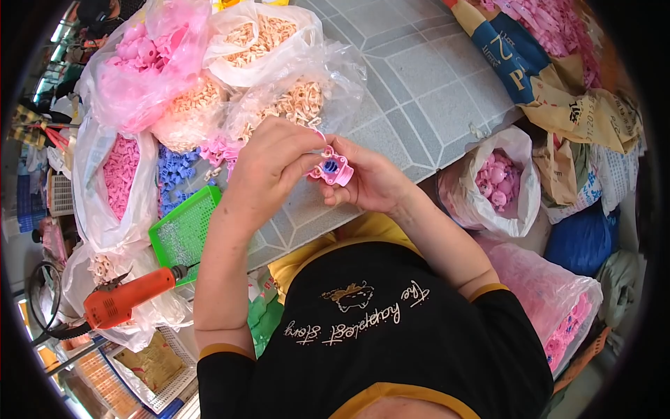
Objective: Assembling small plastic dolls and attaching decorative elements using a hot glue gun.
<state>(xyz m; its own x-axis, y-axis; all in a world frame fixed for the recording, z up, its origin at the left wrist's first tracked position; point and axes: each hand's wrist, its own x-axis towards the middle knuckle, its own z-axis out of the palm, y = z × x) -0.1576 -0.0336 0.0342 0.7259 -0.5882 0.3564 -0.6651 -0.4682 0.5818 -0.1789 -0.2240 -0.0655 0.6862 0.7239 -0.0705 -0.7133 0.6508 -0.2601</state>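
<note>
A small pink plastic part (343, 174) with a blue piece set in its middle is held in front of my chest, over the table's near edge. My right hand (375, 176) is closed round it from the right, the thumb above and the fingers below. My left hand (271, 164) comes in from the left, back of the hand up, its fingers pinched together against the part's left edge. Whatever sits between those left fingertips is too small and covered to make out. Loose pink pieces (218, 151) and blue plastic pieces (174, 174) lie beyond my left wrist.
A green basket (155, 234) holding small metallic pieces stands by my left forearm, an orange power drill (132, 297) beside it. Bags of pink parts (120, 174) and beige parts (296, 101) crowd the grey table (426, 91). An open white sack (520, 209) of pink parts stands right.
</note>
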